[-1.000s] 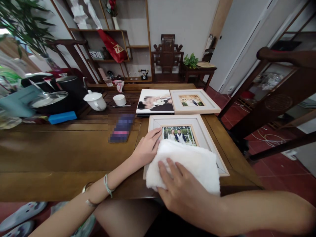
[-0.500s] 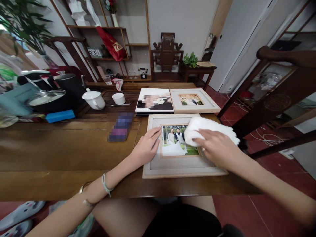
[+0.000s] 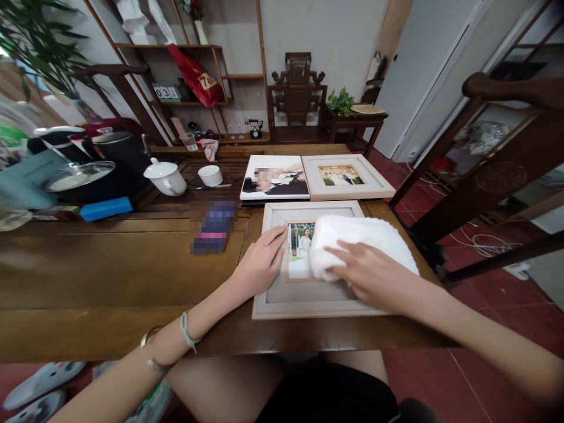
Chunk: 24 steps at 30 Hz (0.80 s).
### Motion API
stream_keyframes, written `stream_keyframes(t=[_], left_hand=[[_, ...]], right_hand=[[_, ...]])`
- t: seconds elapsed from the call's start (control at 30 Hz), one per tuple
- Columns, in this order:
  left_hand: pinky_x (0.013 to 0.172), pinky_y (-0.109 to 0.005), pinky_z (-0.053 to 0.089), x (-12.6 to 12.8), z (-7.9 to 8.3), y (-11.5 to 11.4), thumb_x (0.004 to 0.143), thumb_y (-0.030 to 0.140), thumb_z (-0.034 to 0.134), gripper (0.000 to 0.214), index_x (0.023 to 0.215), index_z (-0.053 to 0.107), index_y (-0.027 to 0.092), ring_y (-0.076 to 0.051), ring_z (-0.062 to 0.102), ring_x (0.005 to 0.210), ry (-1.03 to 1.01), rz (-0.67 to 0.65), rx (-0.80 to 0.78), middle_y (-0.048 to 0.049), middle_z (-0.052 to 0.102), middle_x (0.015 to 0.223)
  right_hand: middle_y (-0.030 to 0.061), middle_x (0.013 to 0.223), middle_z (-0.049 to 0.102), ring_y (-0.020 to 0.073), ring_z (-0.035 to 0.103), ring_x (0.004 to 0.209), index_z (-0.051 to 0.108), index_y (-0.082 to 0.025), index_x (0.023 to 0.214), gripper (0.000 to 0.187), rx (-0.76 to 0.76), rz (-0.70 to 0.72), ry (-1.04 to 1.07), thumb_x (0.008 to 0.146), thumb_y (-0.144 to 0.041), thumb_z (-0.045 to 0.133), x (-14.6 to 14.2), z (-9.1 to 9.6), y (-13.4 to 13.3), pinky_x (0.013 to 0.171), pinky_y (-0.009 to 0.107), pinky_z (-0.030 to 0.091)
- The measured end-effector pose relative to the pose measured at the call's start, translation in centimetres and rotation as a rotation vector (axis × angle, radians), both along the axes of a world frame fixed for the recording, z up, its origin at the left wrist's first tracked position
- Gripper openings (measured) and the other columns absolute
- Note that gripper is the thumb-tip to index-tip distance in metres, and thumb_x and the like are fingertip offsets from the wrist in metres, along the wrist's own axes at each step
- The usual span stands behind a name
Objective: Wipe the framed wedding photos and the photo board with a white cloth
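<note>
A light wooden picture frame (image 3: 299, 308) lies flat near the table's front edge, with a wedding photo (image 3: 299, 258) in it. My left hand (image 3: 259, 264) rests on the frame's left side, fingers stretched out flat towards the photo's edge. A fluffy white cloth (image 3: 379, 232) covers the photo's right part and much of the frame's right side. On top of this cloth, my right hand (image 3: 374, 275) holds it against the frame, fingers pointing left. What lies beneath the cloth is hidden.
Behind the frame lie a second framed photo (image 3: 374, 181) and a white-edged photo panel (image 3: 275, 161). A pixelated dark blue item (image 3: 214, 226) lies left of them. Farther left are a white lidded cup (image 3: 165, 178), a small white bowl (image 3: 210, 175) and a blue block (image 3: 106, 208). A chair (image 3: 497, 170) stands right.
My right hand has moved the white cloth leftward over the photo, covering more of it. The left hand stays in place on the frame.
</note>
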<state>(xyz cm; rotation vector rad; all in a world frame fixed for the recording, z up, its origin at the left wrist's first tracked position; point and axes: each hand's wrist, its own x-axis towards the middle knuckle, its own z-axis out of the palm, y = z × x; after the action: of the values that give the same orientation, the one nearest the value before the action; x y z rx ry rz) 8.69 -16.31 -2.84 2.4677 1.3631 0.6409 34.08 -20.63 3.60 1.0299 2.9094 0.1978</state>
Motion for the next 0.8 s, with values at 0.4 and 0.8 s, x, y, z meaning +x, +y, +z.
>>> stream_keyframes(t=[0.4, 0.8], left_hand=[[0.115, -0.045, 0.032, -0.1, 0.2, 0.0, 0.096, 0.024, 0.036, 0.046, 0.140, 0.044, 0.014, -0.025, 0.038, 0.137, 0.027, -0.011, -0.013, -0.0117, 0.043, 0.147], [0.115, -0.044, 0.032, 0.1, 0.5, -0.1, 0.096, 0.025, 0.035, 0.045, 0.138, 0.046, 0.014, -0.025, 0.038, 0.137, 0.023, 0.008, -0.040, -0.0118, 0.044, 0.147]], right_hand=[[0.0161, 0.147, 0.040, 0.0328, 0.033, 0.138, 0.063, -0.023, 0.119, 0.043, -0.068, -0.026, 0.147, 0.079, -0.011, 0.057, 1.7, -1.3, 1.1, 0.109, 0.058, 0.026], [0.0132, 0.144, 0.046, 0.0313, 0.037, 0.134, 0.057, -0.019, 0.127, 0.047, 0.085, -0.048, 0.125, 0.082, -0.007, 0.049, 1.4, -1.7, 8.6, 0.106, 0.052, 0.032]])
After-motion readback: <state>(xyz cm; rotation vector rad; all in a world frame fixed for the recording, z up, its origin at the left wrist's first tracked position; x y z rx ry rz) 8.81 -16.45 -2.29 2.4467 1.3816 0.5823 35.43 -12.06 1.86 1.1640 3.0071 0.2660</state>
